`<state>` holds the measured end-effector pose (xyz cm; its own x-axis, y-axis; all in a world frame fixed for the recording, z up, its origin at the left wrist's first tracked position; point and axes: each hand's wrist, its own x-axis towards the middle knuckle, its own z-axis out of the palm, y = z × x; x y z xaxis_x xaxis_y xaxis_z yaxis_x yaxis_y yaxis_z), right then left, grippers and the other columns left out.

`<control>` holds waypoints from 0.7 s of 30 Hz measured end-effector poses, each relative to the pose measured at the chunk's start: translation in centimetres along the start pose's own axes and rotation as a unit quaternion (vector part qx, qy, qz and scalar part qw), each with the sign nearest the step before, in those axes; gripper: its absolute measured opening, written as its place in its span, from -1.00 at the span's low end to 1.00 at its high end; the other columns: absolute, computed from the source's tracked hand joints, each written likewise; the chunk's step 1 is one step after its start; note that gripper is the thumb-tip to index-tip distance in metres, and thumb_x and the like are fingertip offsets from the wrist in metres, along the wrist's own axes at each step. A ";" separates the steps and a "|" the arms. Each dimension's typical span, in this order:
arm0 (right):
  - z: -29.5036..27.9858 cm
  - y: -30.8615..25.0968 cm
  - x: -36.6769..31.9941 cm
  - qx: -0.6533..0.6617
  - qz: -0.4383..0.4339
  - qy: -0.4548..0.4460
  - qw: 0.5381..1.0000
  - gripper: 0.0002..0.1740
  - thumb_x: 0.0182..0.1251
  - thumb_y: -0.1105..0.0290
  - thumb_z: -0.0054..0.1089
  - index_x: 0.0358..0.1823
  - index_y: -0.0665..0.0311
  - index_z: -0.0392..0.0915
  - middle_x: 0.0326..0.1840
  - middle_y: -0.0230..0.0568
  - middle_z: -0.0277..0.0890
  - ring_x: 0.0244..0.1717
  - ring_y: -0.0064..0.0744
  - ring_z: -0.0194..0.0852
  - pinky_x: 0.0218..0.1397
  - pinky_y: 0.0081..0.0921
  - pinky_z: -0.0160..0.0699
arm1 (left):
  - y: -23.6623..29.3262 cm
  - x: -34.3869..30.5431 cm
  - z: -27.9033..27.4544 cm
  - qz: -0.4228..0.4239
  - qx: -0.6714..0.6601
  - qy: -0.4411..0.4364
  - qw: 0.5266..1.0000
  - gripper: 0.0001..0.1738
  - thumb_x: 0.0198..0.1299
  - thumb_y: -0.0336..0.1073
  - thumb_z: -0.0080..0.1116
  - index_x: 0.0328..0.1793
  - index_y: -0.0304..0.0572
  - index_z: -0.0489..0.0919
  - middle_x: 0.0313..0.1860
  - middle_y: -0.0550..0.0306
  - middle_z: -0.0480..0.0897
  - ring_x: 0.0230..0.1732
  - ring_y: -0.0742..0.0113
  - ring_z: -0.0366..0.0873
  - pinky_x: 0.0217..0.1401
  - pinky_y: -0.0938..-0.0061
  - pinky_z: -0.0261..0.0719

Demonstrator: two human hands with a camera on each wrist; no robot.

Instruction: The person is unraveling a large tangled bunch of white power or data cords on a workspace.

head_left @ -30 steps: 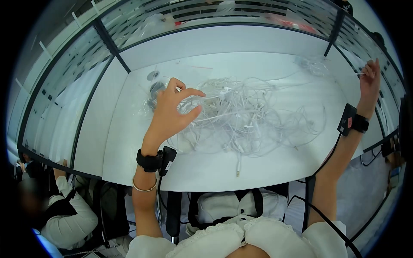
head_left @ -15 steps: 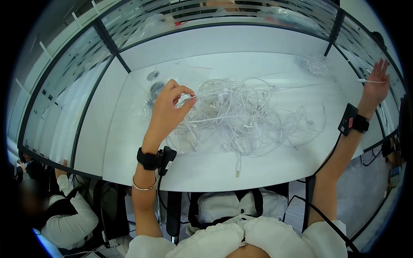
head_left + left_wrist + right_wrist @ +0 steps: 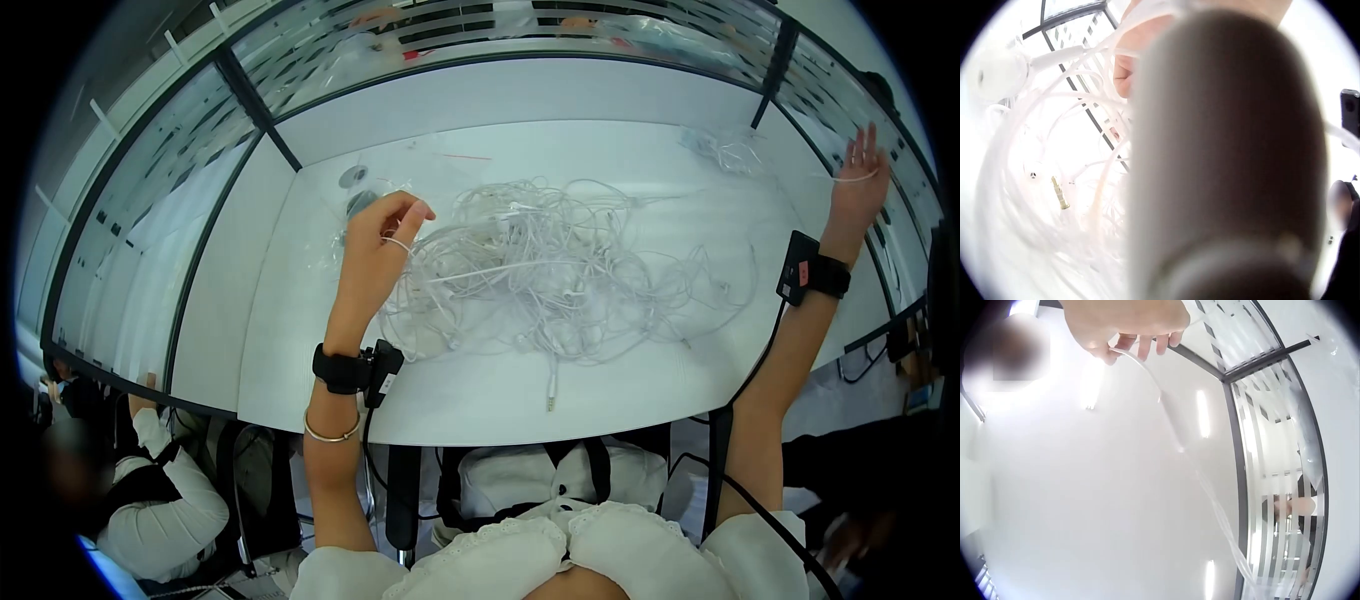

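White wired earphones lie in a tangled heap of cables [image 3: 545, 265] on the table. My left hand [image 3: 375, 240] is at the heap's left edge, fingers curled in, holding an earphone cable that loops across the base of the thumb. In the left wrist view, an earbud [image 3: 997, 74] and a gold jack plug [image 3: 1060, 192] show among the strands; a large blurred grey shape [image 3: 1229, 150] hides much of that hand. Raised at far right, my right hand [image 3: 858, 185] pinches a white cable [image 3: 1147, 370] at the thumb, other fingers fairly straight. That cable hangs down with a thicker sleeve along it.
A clear plastic bag [image 3: 725, 148] lies at the back right, and grey round pieces [image 3: 355, 178] sit at the back left. Low partitions [image 3: 520, 90] enclose the table. A jack plug [image 3: 551, 400] points toward the front edge. Another person [image 3: 160, 500] sits at lower left.
My left thumb and fingers, spread apart a second ago, have closed on a cable and drawn slightly left. The right fingers have straightened from a curl. Dark clothing has appeared at lower right.
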<state>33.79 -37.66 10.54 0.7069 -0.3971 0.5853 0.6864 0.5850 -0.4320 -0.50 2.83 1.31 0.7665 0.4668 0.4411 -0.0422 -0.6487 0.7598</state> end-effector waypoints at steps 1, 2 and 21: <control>0.5 0.1 -0.2 0.010 0.016 -0.011 1.000 -0.67 0.46 0.33 -0.12 0.11 0.40 0.34 0.35 0.02 0.35 0.47 -0.11 0.15 0.56 -0.24 -0.09 | 0.0 0.0 0.0 -0.001 -0.006 0.006 1.000 -0.82 0.34 -0.34 0.06 -0.30 -0.26 0.58 -0.52 0.35 0.44 -0.48 0.61 0.23 -0.39 0.64 0.21; 0.8 0.3 -0.5 0.002 0.028 -0.024 0.999 -0.67 0.45 0.33 -0.11 0.10 0.41 0.35 0.35 0.02 0.36 0.45 -0.11 0.17 0.55 -0.26 -0.07 | 0.0 0.0 0.0 -0.011 -0.011 0.023 1.000 -0.82 0.34 -0.33 0.06 -0.29 -0.27 0.57 -0.52 0.34 0.45 -0.49 0.62 0.22 -0.39 0.64 0.20; 0.6 5.3 -2.0 -0.261 0.094 -0.228 0.933 -0.62 0.42 0.15 -0.05 0.03 0.23 0.59 0.19 -0.26 0.56 0.25 -0.44 0.40 0.37 -0.45 0.19 | 0.0 -0.4 -2.7 0.120 0.093 -0.209 0.966 -0.46 0.03 -0.31 0.28 0.20 -0.18 0.49 0.08 0.08 0.52 0.14 0.21 0.40 0.26 0.36 0.28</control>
<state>35.86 -33.35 7.48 0.7594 0.0895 0.6444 0.6307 0.1421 -0.7629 -2.48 4.27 2.43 0.9423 0.0313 0.3332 -0.1648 -0.8233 0.5432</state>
